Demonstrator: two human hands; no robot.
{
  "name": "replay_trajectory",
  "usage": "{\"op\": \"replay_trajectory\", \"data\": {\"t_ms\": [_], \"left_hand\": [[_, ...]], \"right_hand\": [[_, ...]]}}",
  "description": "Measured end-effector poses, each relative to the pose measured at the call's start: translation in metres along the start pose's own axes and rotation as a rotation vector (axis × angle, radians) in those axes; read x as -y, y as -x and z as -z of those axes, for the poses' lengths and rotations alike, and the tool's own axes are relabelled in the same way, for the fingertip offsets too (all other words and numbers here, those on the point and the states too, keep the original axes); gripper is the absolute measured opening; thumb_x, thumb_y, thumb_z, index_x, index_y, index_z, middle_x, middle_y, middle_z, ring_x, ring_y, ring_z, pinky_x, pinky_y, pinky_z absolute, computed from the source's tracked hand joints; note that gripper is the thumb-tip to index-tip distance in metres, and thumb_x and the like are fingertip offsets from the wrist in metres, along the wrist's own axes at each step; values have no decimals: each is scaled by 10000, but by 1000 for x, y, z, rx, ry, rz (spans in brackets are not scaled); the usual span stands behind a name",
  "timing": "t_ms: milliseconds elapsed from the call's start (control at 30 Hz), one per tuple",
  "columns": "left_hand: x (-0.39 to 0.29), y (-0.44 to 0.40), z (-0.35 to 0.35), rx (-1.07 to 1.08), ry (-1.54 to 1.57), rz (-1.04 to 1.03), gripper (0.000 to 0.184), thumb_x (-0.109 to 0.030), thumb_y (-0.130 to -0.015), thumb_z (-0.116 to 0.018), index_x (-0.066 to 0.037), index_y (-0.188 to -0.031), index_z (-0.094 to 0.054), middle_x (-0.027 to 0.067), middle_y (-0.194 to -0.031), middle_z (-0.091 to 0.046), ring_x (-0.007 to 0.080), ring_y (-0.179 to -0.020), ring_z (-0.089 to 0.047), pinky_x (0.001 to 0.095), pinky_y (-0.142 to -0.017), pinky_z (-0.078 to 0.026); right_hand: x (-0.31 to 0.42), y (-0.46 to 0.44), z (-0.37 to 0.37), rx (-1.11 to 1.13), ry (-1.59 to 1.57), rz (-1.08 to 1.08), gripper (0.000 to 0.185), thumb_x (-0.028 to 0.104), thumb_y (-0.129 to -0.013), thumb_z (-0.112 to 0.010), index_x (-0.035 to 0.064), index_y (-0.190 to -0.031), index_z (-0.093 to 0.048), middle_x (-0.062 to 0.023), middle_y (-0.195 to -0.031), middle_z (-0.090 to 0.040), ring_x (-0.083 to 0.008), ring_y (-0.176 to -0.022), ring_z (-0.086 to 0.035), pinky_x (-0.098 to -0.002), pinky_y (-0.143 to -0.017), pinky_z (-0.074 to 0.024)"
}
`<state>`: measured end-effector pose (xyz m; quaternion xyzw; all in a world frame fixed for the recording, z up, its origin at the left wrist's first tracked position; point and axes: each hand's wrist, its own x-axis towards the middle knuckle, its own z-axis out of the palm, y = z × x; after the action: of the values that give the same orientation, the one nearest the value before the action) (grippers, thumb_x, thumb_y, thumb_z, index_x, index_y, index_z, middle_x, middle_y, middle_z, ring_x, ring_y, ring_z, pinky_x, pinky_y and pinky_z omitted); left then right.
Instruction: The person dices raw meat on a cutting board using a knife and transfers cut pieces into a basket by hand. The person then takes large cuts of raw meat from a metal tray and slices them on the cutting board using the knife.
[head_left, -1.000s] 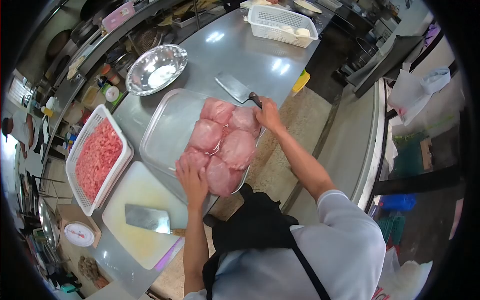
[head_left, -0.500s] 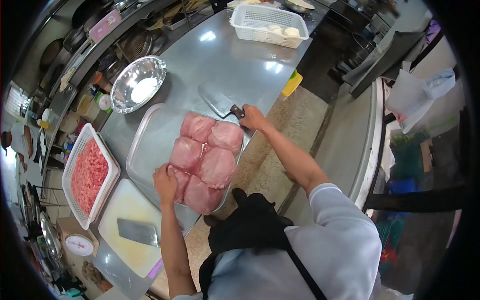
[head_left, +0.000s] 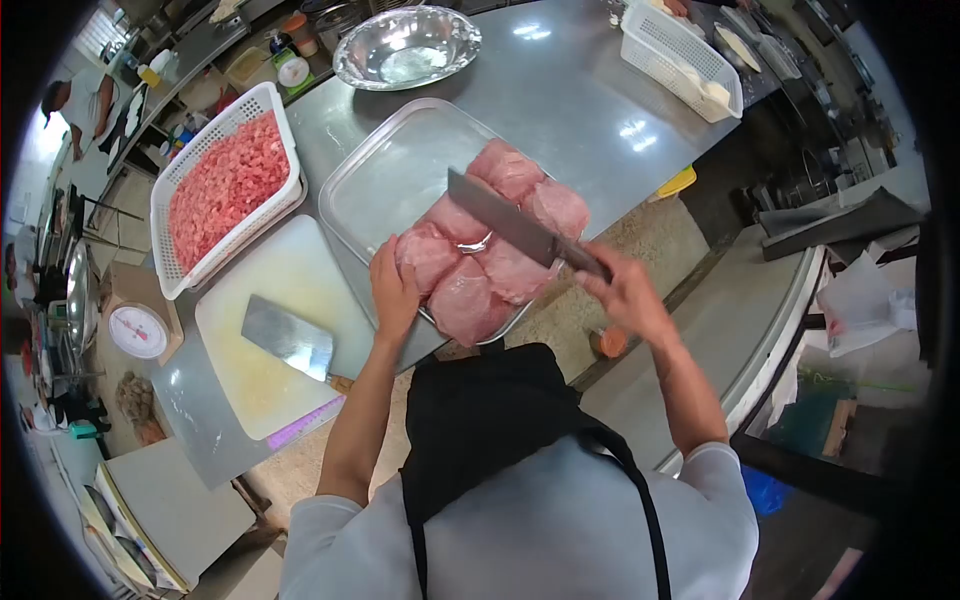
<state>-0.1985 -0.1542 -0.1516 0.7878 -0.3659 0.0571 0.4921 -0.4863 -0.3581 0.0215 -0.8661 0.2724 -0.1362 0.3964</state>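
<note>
My right hand [head_left: 625, 295] is closed around the dark handle of a wide-bladed knife [head_left: 505, 220]. The blade hangs over several large pink pieces of raw meat [head_left: 468, 300], its tip pointing up and left. These pieces sit packed together on the right and near side of a shallow metal tray [head_left: 375, 180]. At the tray's left near rim, my left hand [head_left: 395, 290] is closed on the edge, with its fingers beside the nearest meat; the fingertips are partly hidden.
Left lies a white cutting board [head_left: 240, 370] with a cleaver [head_left: 288, 335]. Behind it stands a white basket [head_left: 292, 185] of chopped meat. A metal bowl [head_left: 410, 50], another white basket [head_left: 690, 55] and a dial scale [head_left: 138, 330] are around. People stand at far left.
My right hand has lifted the knife from the tabletop beside the tray and brought it over the meat. My left hand stays at the tray's rim. The view has turned.
</note>
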Motion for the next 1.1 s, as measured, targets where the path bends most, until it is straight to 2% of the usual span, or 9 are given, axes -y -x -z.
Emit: {"op": "replay_trajectory", "data": {"t_ms": [67,167,233,400,500,900,967,1033,1100], "left_hand": [[-14,-6,8,35,28,65,221,-128,-960,-616,17,-1119,-664,232,-1219,-623,436,-1212,-556,512,-1086,-421],[-63,-43,9,-19,110,-143,183,-95,-932,-655,-7,-1091,-670,203,-1196,-656,404,-1190,-578,466,-1074,-431],[-90,-64,-2,-24,219,-326,113,-82,-926,-654,-4,-1006,-670,197,-1106,-665,388,-1074,-611,455,-958,-481],[-94,-83,-35,291,296,-307,242,-162,-975,-551,-24,-831,-688,178,-804,-683,385,-780,-651,488,-773,-488],[-90,-88,-41,113,374,-272,297,-173,-977,-528,-36,-762,-681,168,-725,-678,391,-680,-638,509,-689,-466],[-61,-92,-63,48,500,-22,347,-191,-989,-524,-38,-688,-604,186,-668,-620,409,-637,-616,499,-607,-467],[-57,-89,-87,-206,274,-233,346,-201,-984,-549,-40,-682,-597,179,-666,-626,399,-631,-620,500,-605,-466],[-55,-88,-104,-219,136,-285,343,-210,-971,-578,-47,-670,-600,172,-654,-631,385,-613,-624,502,-592,-464],[-54,-89,-110,16,100,-200,336,-217,-950,-612,-59,-654,-614,164,-633,-635,369,-582,-627,506,-569,-460]], "right_hand": [[35,6,-12,93,38,-88,450,148,-967,-725,-35,-1360,-606,-301,-1103,-709,-431,-946,-736,-457,-811,-559],[61,1,-25,137,85,-98,448,143,-970,-721,-36,-1363,-601,-315,-1068,-698,-485,-966,-696,-471,-813,-560],[70,-2,-29,158,137,-6,471,107,-965,-698,-34,-1397,-574,-314,-990,-699,-496,-923,-690,-512,-781,-548],[124,-23,-18,344,344,-18,535,64,-941,-669,-26,-1449,-529,-295,-836,-686,-516,-818,-665,-566,-753,-515],[145,-48,-14,439,477,-39,552,72,-934,-664,-30,-1456,-518,-283,-798,-683,-512,-786,-660,-569,-748,-513],[179,-126,-27,659,597,-110,500,81,-942,-655,-55,-1405,-522,-249,-716,-664,-502,-668,-648,-566,-661,-512],[164,-133,-21,601,514,-122,489,89,-940,-681,-36,-1401,-576,-271,-790,-687,-474,-719,-678,-528,-693,-536],[134,-143,-6,567,418,-23,454,119,-954,-695,-19,-1381,-622,-252,-816,-706,-425,-685,-677,-496,-680,-541],[85,-152,10,531,292,176,402,173,-983,-696,-5,-1342,-662,-192,-796,-723,-357,-566,-643,-468,-623,-526]]}}
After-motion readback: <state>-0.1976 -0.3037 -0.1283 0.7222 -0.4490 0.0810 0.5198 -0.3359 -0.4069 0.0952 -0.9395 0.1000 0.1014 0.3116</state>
